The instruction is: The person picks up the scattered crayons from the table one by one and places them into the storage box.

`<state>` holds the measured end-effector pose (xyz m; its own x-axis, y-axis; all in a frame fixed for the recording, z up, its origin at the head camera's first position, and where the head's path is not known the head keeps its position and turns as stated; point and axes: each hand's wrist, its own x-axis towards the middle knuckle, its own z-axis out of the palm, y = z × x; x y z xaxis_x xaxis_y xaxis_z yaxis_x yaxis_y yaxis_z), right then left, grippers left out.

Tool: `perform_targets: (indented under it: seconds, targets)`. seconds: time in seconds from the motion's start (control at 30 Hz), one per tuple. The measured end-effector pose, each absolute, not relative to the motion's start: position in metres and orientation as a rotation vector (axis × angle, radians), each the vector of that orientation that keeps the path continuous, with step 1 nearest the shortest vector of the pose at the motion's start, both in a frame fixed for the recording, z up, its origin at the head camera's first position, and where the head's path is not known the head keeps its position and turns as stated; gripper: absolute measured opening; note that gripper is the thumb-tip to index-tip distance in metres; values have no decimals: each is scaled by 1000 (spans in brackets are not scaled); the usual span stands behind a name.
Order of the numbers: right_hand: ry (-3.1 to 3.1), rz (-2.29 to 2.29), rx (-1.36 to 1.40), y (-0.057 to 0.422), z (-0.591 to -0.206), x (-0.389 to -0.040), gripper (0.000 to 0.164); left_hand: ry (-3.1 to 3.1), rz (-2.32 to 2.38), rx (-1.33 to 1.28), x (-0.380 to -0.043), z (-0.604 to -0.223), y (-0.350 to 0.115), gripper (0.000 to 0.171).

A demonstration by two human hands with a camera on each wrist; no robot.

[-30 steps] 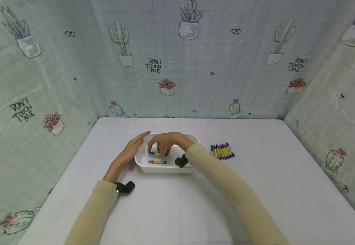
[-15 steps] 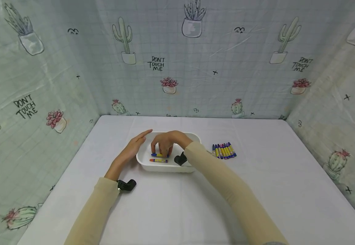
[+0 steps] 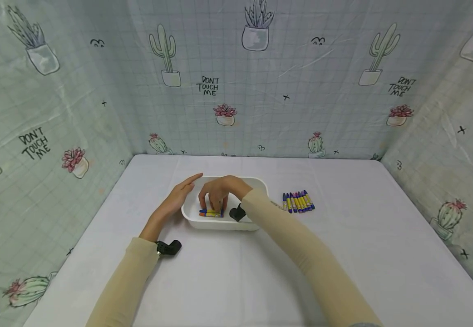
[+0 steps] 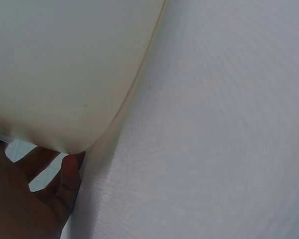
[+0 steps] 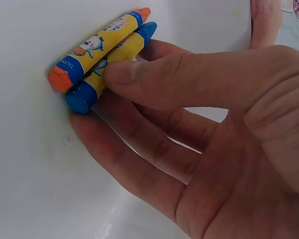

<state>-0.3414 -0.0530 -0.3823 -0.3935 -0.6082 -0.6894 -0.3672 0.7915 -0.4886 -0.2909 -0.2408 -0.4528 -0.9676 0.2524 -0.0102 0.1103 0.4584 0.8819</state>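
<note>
Find blue crayon (image 5: 127, 48) inside white tray (image 3: 220, 225), clamped in right grip (image 3: 217, 190), with thumb pressed to yellow wrapper and fingers set against opposite side. Note orange crayon (image 5: 100, 46) directly alongside, touching blue crayon, nearly parallel, on near side of tray. Cannot confirm contact between blue crayon and tray floor. Record left grip (image 3: 178, 196) apart, with fingers extended, touching white tray at left end. Observe row of crayons (image 3: 300, 203) on white surface (image 3: 204, 281), just beyond right end of tray, laid side by side in yellow wrappers. Note beige sleeves (image 3: 302, 247), with black camera (image 3: 169, 248) at left wrist and second camera (image 3: 237, 213) at right wrist. Record pale gridded cloth (image 3: 138, 109) behind and at both sides, printed with potted cacti and lettering "DON'T TOUCH ME".
</note>
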Motion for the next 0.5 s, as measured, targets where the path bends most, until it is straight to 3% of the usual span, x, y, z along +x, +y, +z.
perform_targets:
  seconds: [0.5]
  targets:
    - [2058, -337, -710, -47, -380, -342, 34, 2544, 1561, 338, -288, -451, -239, 49]
